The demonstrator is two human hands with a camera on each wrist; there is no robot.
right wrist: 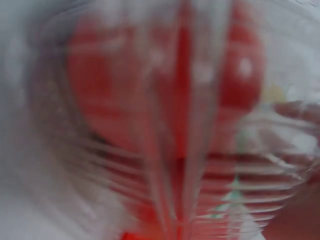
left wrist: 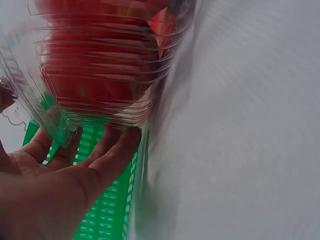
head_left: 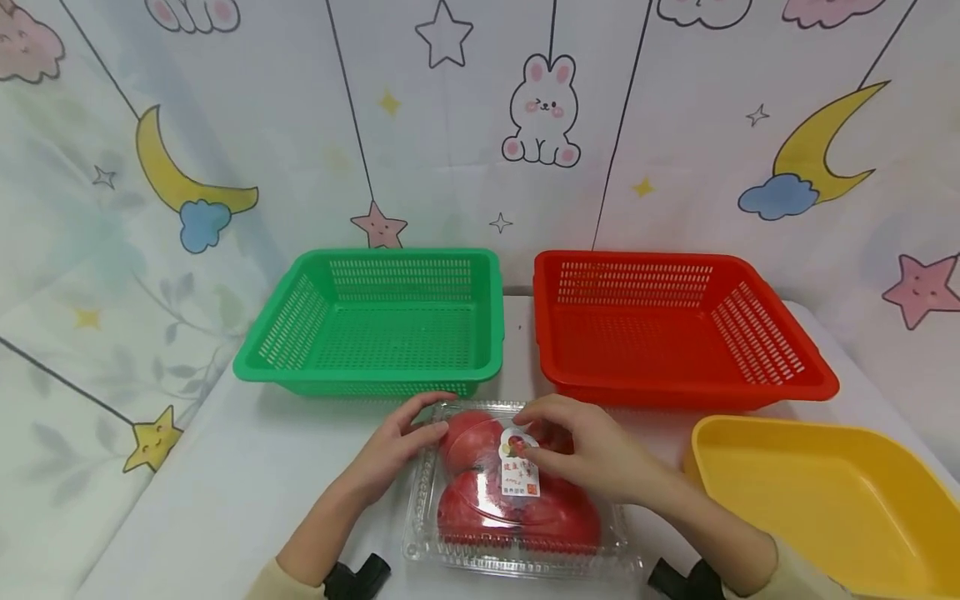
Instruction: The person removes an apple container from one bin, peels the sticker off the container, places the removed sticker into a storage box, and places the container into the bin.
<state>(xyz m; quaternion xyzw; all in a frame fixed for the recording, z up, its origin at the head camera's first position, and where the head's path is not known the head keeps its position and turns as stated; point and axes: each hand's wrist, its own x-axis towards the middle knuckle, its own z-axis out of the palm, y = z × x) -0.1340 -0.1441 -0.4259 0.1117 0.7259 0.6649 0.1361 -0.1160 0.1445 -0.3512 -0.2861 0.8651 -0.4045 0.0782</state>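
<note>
A clear plastic clamshell box [head_left: 420,533] with ridged sides lies on the table, holding several large, glossy red round pieces [head_left: 480,508]. On its lid is a white label [head_left: 519,479] with a fruit picture and red print. My left hand [head_left: 390,454] is at the box's back left corner, its thumb over the lid's edge. In the left wrist view its fingertips [left wrist: 132,134] touch the ridged side wall. Over the lid, my right hand [head_left: 592,446] has its thumb and forefinger apart at the label. The right wrist view is blurred, with plastic and red filling most of it.
A green perforated basket [head_left: 367,387] stands behind the box to the left, and a red one [head_left: 675,396] behind it to the right. At the front right is a yellow tray [head_left: 795,429]. A patterned cloth [head_left: 450,150] hangs behind the white table [head_left: 210,500].
</note>
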